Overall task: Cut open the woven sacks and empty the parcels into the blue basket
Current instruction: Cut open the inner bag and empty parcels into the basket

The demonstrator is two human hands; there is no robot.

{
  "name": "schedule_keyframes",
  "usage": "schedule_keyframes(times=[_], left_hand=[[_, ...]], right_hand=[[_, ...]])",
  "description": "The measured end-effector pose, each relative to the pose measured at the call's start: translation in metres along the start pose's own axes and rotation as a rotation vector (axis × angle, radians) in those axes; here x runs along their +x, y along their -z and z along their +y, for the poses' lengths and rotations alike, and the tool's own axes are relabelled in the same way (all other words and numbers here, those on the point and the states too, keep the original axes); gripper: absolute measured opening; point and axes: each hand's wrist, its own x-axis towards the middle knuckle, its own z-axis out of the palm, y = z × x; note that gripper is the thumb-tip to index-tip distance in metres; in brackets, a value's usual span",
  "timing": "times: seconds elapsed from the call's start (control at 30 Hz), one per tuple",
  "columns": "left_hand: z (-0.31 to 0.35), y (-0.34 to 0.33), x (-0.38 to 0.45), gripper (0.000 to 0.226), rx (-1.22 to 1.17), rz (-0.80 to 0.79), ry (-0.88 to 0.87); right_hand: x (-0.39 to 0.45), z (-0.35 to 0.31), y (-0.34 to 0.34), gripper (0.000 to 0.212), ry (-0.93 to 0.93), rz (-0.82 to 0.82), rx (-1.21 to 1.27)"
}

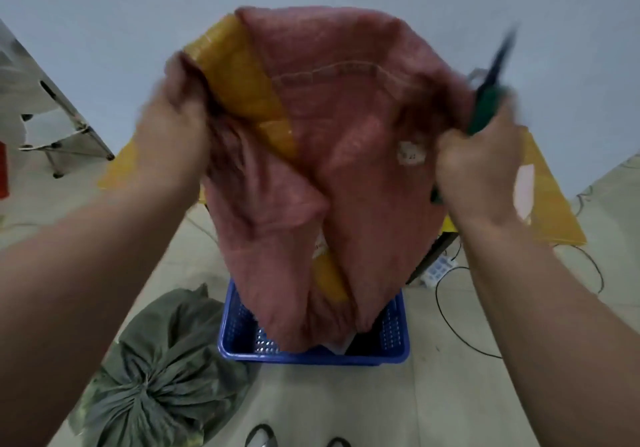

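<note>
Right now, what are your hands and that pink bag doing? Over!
Left hand and right hand both grip pink sack, held upside down over blue basket. Right hand also holds green-handled cutter. Tied green sack beside basket, not blocking.

A plain pale grey wall (104, 14) fills the back under even, soft light. The floor (346, 408) is light beige. A folding metal stand (65, 124) sits at the left; black cables (460, 336) and a white power strip (438, 270) lie at the right.
</note>
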Motion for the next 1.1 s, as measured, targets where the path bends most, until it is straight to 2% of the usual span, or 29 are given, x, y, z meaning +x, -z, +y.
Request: schedule_keyframes(times=[0.03, 0.07, 0.1, 0.13, 0.17, 0.2, 0.27, 0.3, 0.33, 0.37, 0.43, 0.47, 0.5, 0.53, 0.6, 0.63, 0.67, 0.7, 0.73, 0.77, 0.8, 0.83, 0.9, 0.93, 0.97, 1.0, 1.03, 1.07, 1.1], left_hand=[[-0.011, -0.008, -0.020, 0.043, 0.188, -0.197, 0.006], [-0.033, -0.017, -0.042, 0.041, 0.376, -0.464, 0.074], [-0.056, -0.020, -0.059, 0.036, 0.487, -0.660, 0.173], [-0.065, -0.019, -0.067, 0.030, 0.478, -0.672, 0.263], [-0.070, -0.015, -0.057, 0.025, 0.359, -0.554, 0.361], [-0.069, -0.014, -0.042, 0.025, 0.170, -0.371, 0.460], [-0.042, -0.002, -0.017, 0.040, -0.177, 0.029, 0.465], [-0.029, 0.004, -0.013, 0.045, -0.264, 0.101, 0.407], [-0.023, 0.006, -0.018, 0.043, -0.254, 0.080, 0.325], [-0.024, 0.002, -0.034, 0.033, -0.068, -0.059, 0.272], [-0.033, -0.001, -0.079, 0.021, 0.357, -0.633, 0.254], [-0.049, -0.001, -0.084, 0.021, 0.460, -0.787, 0.265], [-0.057, -0.002, -0.072, 0.025, 0.438, -0.724, 0.288], [-0.062, -0.003, -0.050, 0.032, 0.321, -0.520, 0.317], [-0.050, 0.008, -0.013, 0.040, -0.077, -0.082, 0.330], [-0.045, 0.011, -0.005, 0.043, -0.183, -0.003, 0.294], [-0.045, 0.010, -0.007, 0.044, -0.196, -0.023, 0.254], [-0.048, 0.006, -0.020, 0.041, -0.027, -0.211, 0.221], [-0.050, 0.005, -0.040, 0.035, 0.209, -0.491, 0.196], [-0.056, 0.005, -0.052, 0.028, 0.353, -0.639, 0.191], [-0.056, 0.005, -0.048, 0.030, 0.381, -0.623, 0.196], [-0.052, 0.006, -0.031, 0.037, 0.311, -0.452, 0.236], [-0.033, 0.019, -0.003, 0.046, -0.034, 0.081, 0.278], [-0.026, 0.022, 0.001, 0.043, -0.059, 0.194, 0.258], [-0.024, 0.022, -0.003, 0.036, -0.074, 0.161, 0.219], [-0.025, 0.015, -0.017, 0.026, -0.052, -0.025, 0.223], [-0.031, 0.005, -0.037, 0.020, 0.096, -0.300, 0.239], [-0.039, 0.005, -0.052, 0.019, 0.241, -0.522, 0.208], [-0.042, 0.006, -0.053, 0.024, 0.325, -0.565, 0.154]], right_hand=[[-0.016, 0.008, -0.004, 0.024, -0.060, -0.184, -0.097], [-0.032, 0.019, -0.009, 0.017, -0.193, -0.394, -0.106], [-0.041, 0.026, -0.012, 0.014, -0.361, -0.510, -0.039], [-0.041, 0.030, -0.012, 0.017, -0.473, -0.482, 0.046], [-0.033, 0.033, -0.009, 0.020, -0.491, -0.366, 0.091], [-0.020, 0.032, -0.002, 0.020, -0.416, -0.206, 0.077], [-0.003, 0.020, 0.014, 0.022, -0.203, 0.057, -0.009], [-0.003, 0.014, 0.018, 0.024, -0.116, 0.113, 0.023], [-0.010, 0.014, 0.018, 0.024, -0.094, 0.059, -0.001], [-0.023, 0.019, 0.013, 0.023, -0.134, -0.117, -0.070], [-0.051, 0.034, -0.001, 0.021, -0.321, -0.556, -0.160], [-0.054, 0.041, -0.003, 0.017, -0.366, -0.586, -0.198], [-0.047, 0.045, -0.005, 0.014, -0.358, -0.484, -0.225], [-0.037, 0.041, -0.002, 0.013, -0.312, -0.310, -0.245], [-0.025, 0.024, 0.007, 0.018, -0.193, 0.005, -0.140], [-0.023, 0.019, 0.009, 0.020, -0.142, 0.046, -0.055], [-0.027, 0.017, 0.008, 0.020, -0.121, -0.026, -0.047], [-0.034, 0.015, 0.003, 0.020, -0.134, -0.204, -0.117], [-0.043, 0.017, -0.002, 0.020, -0.172, -0.422, -0.197], [-0.048, 0.020, -0.003, 0.019, -0.201, -0.522, -0.248], [-0.043, 0.022, -0.002, 0.018, -0.218, -0.466, -0.244], [-0.033, 0.019, 0.001, 0.018, -0.220, -0.300, -0.193], [-0.022, 0.008, 0.013, 0.021, -0.166, 0.058, -0.044], [-0.020, 0.006, 0.017, 0.021, -0.108, 0.107, 0.015], [-0.021, 0.008, 0.016, 0.021, -0.089, 0.031, 0.011], [-0.027, 0.009, 0.011, 0.020, -0.136, -0.152, -0.031], [-0.035, 0.012, 0.006, 0.019, -0.231, -0.376, -0.079], [-0.041, 0.015, 0.003, 0.018, -0.288, -0.483, -0.110], [-0.040, 0.015, 0.003, 0.018, -0.282, -0.437, -0.127]])
